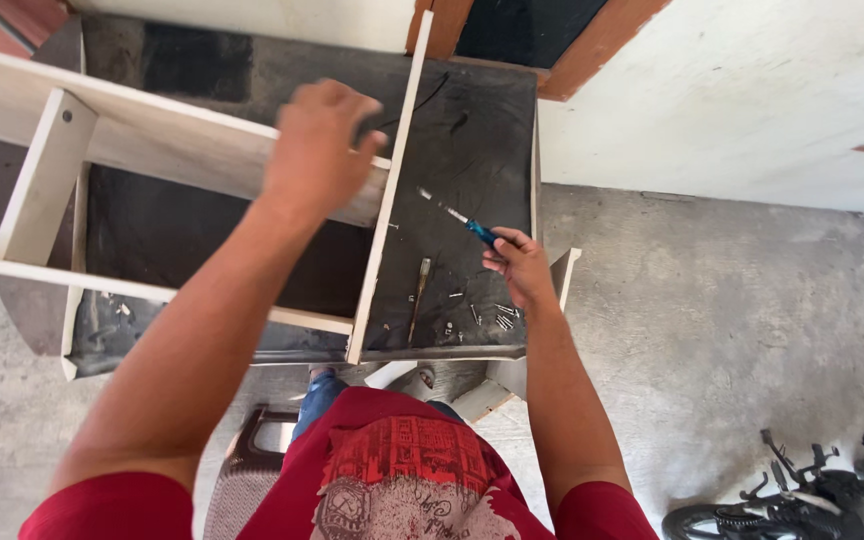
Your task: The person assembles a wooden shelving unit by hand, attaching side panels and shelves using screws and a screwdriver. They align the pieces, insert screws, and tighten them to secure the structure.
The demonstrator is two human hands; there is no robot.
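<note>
Left hand [317, 150] is curling over the top edge of a pale shelf board [152, 135], fingers bent down over the far side, palm pressing on the board where it is meeting the upright divider [392, 190]. Fingertips are hidden behind the board, so can't tell how tight the hold is.

Right hand [520, 265] is closing around a screwdriver [457, 218] with a blue handle, shaft pointing up-left, tip hanging just right of the divider over the dark back panel [472, 130]. Tip is not touching the divider.

A second tool with a wooden handle [419, 295] is lying on the dark panel, just left of the right hand. Loose screws [500, 318] are sitting near the panel's lower edge, right under the right hand.

The cabinet [42, 185] is lying on its back: pale frame boards, dark backing showing through the open bays. The right bay is open, with room for the screwdriver; its right wall is running just beyond the right hand.

Beyond that, the concrete floor [712, 320] is spreading right. A motorbike [802, 490] is standing at the bottom right corner, well apart. A white wall [752, 90] is running along the top. No labels readable on the cabinet.
</note>
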